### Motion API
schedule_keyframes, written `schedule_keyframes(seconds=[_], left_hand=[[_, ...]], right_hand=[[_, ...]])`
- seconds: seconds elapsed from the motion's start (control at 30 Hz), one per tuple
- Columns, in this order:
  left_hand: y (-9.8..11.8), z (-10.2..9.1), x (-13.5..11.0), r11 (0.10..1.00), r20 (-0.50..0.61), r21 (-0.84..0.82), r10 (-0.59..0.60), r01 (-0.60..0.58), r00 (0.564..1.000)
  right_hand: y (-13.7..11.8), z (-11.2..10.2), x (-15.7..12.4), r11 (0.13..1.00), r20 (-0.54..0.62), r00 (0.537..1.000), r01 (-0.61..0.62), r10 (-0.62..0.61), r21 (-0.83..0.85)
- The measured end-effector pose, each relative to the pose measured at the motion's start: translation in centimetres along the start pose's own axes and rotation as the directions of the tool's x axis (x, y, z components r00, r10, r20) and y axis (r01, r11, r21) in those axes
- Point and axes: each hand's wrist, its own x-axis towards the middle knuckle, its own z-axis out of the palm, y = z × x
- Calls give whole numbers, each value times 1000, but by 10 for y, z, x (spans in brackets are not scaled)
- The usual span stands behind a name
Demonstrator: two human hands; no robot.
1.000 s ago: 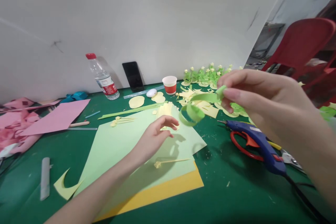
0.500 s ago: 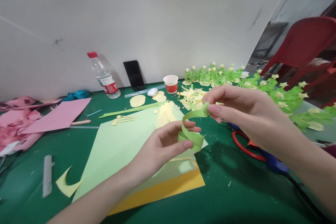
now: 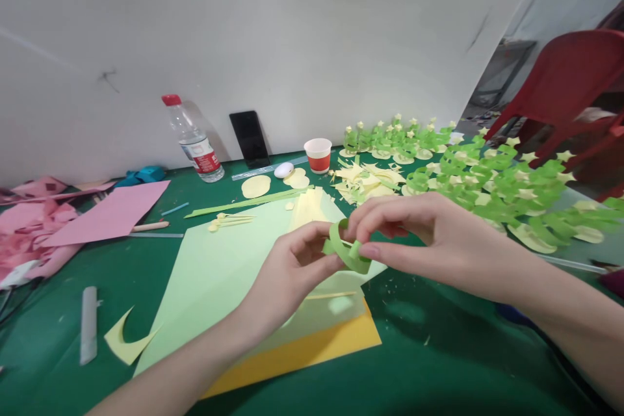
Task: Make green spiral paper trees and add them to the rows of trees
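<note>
A curled green paper strip (image 3: 358,262) is held between both hands above the sheets. My left hand (image 3: 299,263) is closed on its left side, thumb below and fingers behind. With thumb and fingertips my right hand (image 3: 404,227) pinches the strip's right side. Under them lie pale green paper sheets (image 3: 219,279) with a yellow-orange sheet (image 3: 312,359) at the near edge. Thin pale yellow strips (image 3: 312,207) rest on the sheets, and small yellow-tipped sticks (image 3: 229,221) lie to the left.
Finished green curls with yellow stars (image 3: 487,182) crowd the right side. Yellow paper scraps (image 3: 368,179) lie behind my hands. A paper cup (image 3: 318,157), phone (image 3: 249,140) and water bottle (image 3: 199,146) stand along the white board. Pink paper (image 3: 110,214) and a glue stick (image 3: 88,325) are at left.
My right hand has come down and left, bringing its end of the green strip close to my left hand. The strip is now coiled tighter instead of stretched upward.
</note>
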Motion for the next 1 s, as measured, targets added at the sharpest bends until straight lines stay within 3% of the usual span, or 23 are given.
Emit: schedule_keyframes(seconds=[0.2,0.53,0.87,1.0], left_hand=[[4,1,1,999,-73,44,2,1,997],[1,0,0,994,-97,27,-105,109,990],[0,0,-1,982,-43,137,-122,127,992],[-1,-1,0,986,-94,142,-73,86,993]], right_hand=[[1,-2,-2,999,2,1000,-4,4,34],[3,-7,0,996,-121,991,-44,54,81],[3,-13,-1,991,-257,962,-61,89,117],[4,-14,0,995,-255,964,-53,73,82]])
